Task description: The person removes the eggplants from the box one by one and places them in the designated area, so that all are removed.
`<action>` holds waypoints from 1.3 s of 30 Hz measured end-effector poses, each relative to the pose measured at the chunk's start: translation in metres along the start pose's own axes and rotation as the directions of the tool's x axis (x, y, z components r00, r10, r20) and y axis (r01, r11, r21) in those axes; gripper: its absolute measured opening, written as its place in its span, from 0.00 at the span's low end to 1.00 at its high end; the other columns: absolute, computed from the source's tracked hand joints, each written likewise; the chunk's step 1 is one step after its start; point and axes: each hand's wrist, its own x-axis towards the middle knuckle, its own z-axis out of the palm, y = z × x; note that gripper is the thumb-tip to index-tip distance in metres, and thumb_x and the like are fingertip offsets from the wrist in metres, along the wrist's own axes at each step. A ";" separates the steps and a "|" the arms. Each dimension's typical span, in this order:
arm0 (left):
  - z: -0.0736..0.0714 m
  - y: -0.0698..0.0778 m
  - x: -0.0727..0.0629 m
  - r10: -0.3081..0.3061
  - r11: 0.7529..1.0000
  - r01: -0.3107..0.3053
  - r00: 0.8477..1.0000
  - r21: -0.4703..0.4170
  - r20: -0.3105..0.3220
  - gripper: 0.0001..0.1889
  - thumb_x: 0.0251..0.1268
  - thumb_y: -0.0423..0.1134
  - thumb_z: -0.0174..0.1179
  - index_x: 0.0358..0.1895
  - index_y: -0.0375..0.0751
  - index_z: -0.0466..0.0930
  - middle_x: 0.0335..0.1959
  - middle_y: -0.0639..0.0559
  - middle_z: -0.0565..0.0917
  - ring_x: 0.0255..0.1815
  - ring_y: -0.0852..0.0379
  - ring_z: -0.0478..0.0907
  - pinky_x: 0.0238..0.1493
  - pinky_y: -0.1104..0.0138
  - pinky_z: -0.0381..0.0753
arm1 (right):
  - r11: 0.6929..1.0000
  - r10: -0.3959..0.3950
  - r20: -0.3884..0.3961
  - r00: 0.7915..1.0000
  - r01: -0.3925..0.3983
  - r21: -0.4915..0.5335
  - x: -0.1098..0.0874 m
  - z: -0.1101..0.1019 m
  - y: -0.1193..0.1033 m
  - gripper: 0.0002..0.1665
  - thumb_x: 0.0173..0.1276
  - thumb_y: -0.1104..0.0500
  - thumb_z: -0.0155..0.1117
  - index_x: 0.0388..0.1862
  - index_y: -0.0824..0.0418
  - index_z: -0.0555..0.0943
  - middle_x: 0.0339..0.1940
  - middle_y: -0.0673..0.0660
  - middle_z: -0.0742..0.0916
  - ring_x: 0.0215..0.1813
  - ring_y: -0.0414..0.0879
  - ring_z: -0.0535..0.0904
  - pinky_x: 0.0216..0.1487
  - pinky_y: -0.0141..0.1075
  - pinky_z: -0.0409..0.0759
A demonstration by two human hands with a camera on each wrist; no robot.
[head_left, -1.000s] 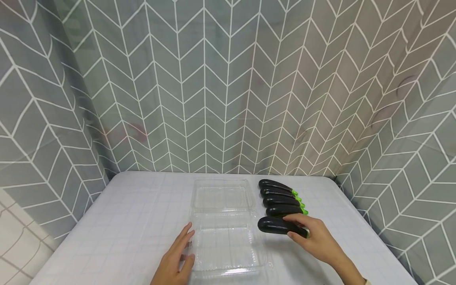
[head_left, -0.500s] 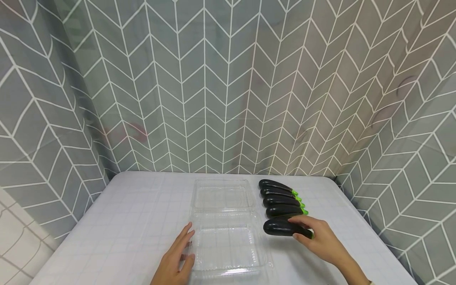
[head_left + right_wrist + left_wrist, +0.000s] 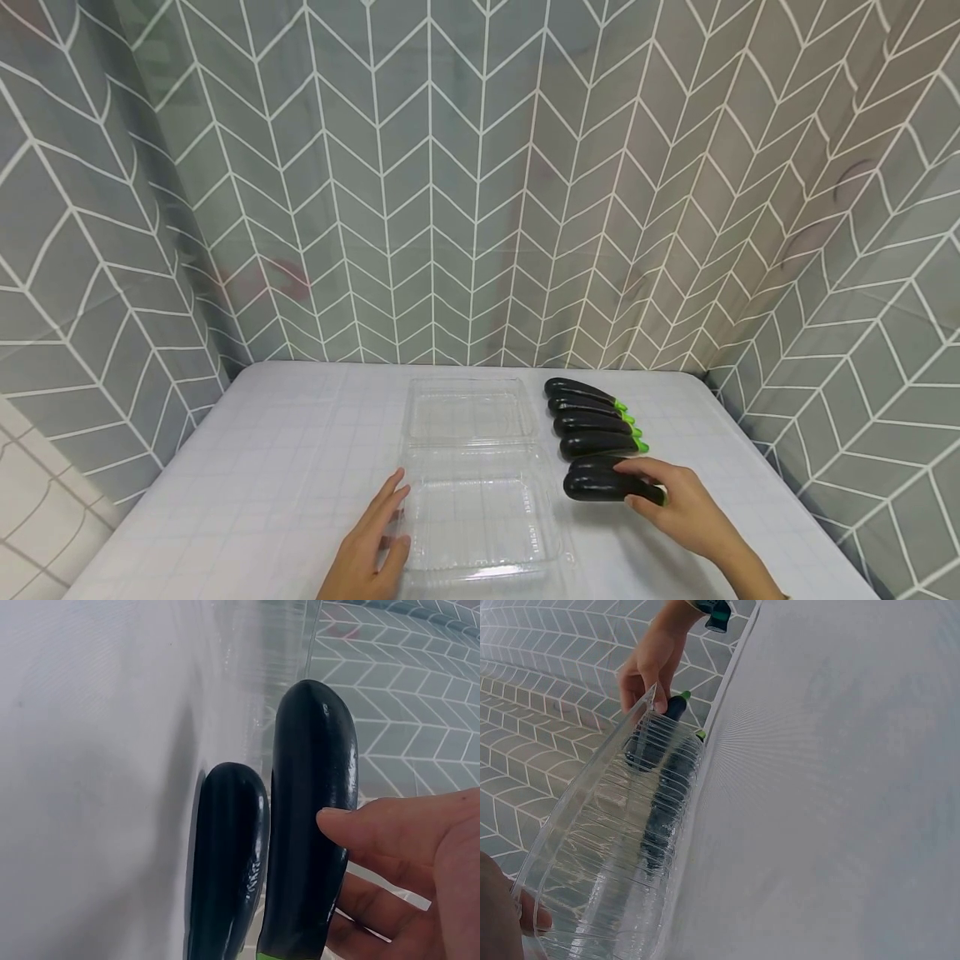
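Observation:
In the head view my right hand (image 3: 686,504) holds a dark, glossy eggplant (image 3: 600,485) near its stem end, thumb on one side and fingers on the other. Its rounded end points left, toward a hinged clear plastic container (image 3: 480,521). Another eggplant (image 3: 588,462) lies close behind, partly covered by the held one. In the right wrist view, the held eggplant (image 3: 311,802) and a neighbouring eggplant (image 3: 229,862) run side by side. My left hand (image 3: 371,542) rests at the container's left edge, fingers extended; a fingertip (image 3: 538,913) shows at the rim in the left wrist view.
Several more eggplants (image 3: 596,423) with green stems lie in a row at the right, beside the container's raised-edge lid (image 3: 468,412). White cloth covers the table (image 3: 300,450). Grey curtains (image 3: 450,208) with white lines surround the back and sides.
My right hand has shifted the held eggplant a little to the right and nearer me. The eggplant behind it has come partly into view. My left hand stays in place.

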 end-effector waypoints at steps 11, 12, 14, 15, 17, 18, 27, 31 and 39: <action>0.000 0.001 -0.001 -0.021 1.000 0.021 1.000 0.004 0.006 0.31 0.59 0.23 0.62 0.70 0.32 0.75 0.77 0.44 0.68 0.54 0.44 0.83 0.37 0.66 0.85 | 0.997 0.076 0.035 0.996 -0.076 -0.007 -0.003 -0.002 0.006 0.25 0.53 0.67 0.82 0.51 0.53 0.89 0.48 0.46 0.90 0.53 0.44 0.85 0.50 0.42 0.84; 0.000 0.001 0.000 -0.023 1.000 0.023 1.000 0.005 0.007 0.31 0.60 0.23 0.62 0.70 0.33 0.75 0.78 0.44 0.68 0.54 0.44 0.83 0.38 0.66 0.85 | 0.996 0.086 0.045 0.995 -0.086 -0.005 -0.003 -0.003 0.007 0.25 0.53 0.67 0.82 0.51 0.53 0.89 0.49 0.47 0.90 0.53 0.45 0.85 0.50 0.43 0.84; -0.001 0.001 0.000 -0.024 1.000 0.024 1.000 0.007 0.006 0.31 0.60 0.23 0.62 0.70 0.32 0.75 0.78 0.45 0.68 0.54 0.44 0.83 0.38 0.66 0.85 | 0.994 0.107 0.062 0.992 -0.107 0.004 -0.003 -0.004 0.008 0.24 0.54 0.67 0.82 0.51 0.53 0.88 0.49 0.47 0.90 0.54 0.45 0.84 0.50 0.44 0.84; 0.000 0.001 0.000 -0.031 0.999 0.031 1.000 0.008 0.005 0.31 0.60 0.23 0.62 0.70 0.32 0.75 0.78 0.45 0.68 0.54 0.45 0.83 0.38 0.66 0.85 | 0.994 0.112 0.068 0.991 -0.113 0.009 -0.003 -0.004 0.008 0.24 0.55 0.67 0.82 0.51 0.54 0.88 0.50 0.48 0.90 0.54 0.46 0.84 0.49 0.44 0.85; 0.000 0.001 0.000 -0.030 1.000 0.030 1.000 0.008 0.004 0.31 0.60 0.23 0.62 0.70 0.32 0.75 0.78 0.45 0.68 0.54 0.45 0.83 0.38 0.66 0.85 | 0.994 0.108 0.069 0.992 -0.109 0.012 -0.003 -0.004 0.010 0.24 0.54 0.67 0.81 0.51 0.55 0.88 0.49 0.48 0.90 0.53 0.45 0.84 0.49 0.44 0.85; 0.000 0.001 0.000 -0.028 1.000 0.028 1.000 0.009 0.002 0.31 0.60 0.23 0.62 0.70 0.32 0.75 0.77 0.44 0.68 0.54 0.45 0.83 0.38 0.66 0.85 | 0.994 0.107 0.073 0.992 -0.109 0.015 -0.003 -0.004 0.011 0.24 0.55 0.67 0.81 0.51 0.55 0.88 0.49 0.48 0.90 0.53 0.45 0.84 0.48 0.44 0.85; 0.002 -0.005 -0.001 0.027 1.000 -0.027 1.000 0.010 -0.006 0.30 0.59 0.22 0.61 0.69 0.28 0.74 0.77 0.41 0.68 0.51 0.41 0.84 0.36 0.66 0.85 | 0.998 0.058 0.098 0.993 -0.060 0.012 -0.007 0.000 0.023 0.22 0.55 0.66 0.81 0.50 0.54 0.88 0.48 0.48 0.90 0.51 0.43 0.84 0.44 0.42 0.85; 0.002 -0.006 -0.002 0.030 0.999 -0.030 1.000 0.014 -0.002 0.32 0.58 0.22 0.63 0.70 0.28 0.74 0.77 0.42 0.68 0.52 0.42 0.83 0.36 0.66 0.85 | 0.999 0.020 0.092 0.996 -0.022 0.023 -0.009 0.003 0.027 0.22 0.55 0.66 0.80 0.49 0.54 0.88 0.47 0.48 0.90 0.49 0.39 0.83 0.42 0.40 0.84; 0.002 -0.004 -0.001 0.019 1.000 -0.019 1.000 0.012 0.002 0.32 0.59 0.22 0.63 0.70 0.30 0.74 0.77 0.41 0.68 0.52 0.42 0.83 0.36 0.66 0.85 | 0.992 0.118 0.167 0.979 -0.125 0.033 -0.009 0.005 0.029 0.20 0.58 0.64 0.79 0.50 0.54 0.87 0.49 0.49 0.89 0.52 0.44 0.84 0.44 0.41 0.84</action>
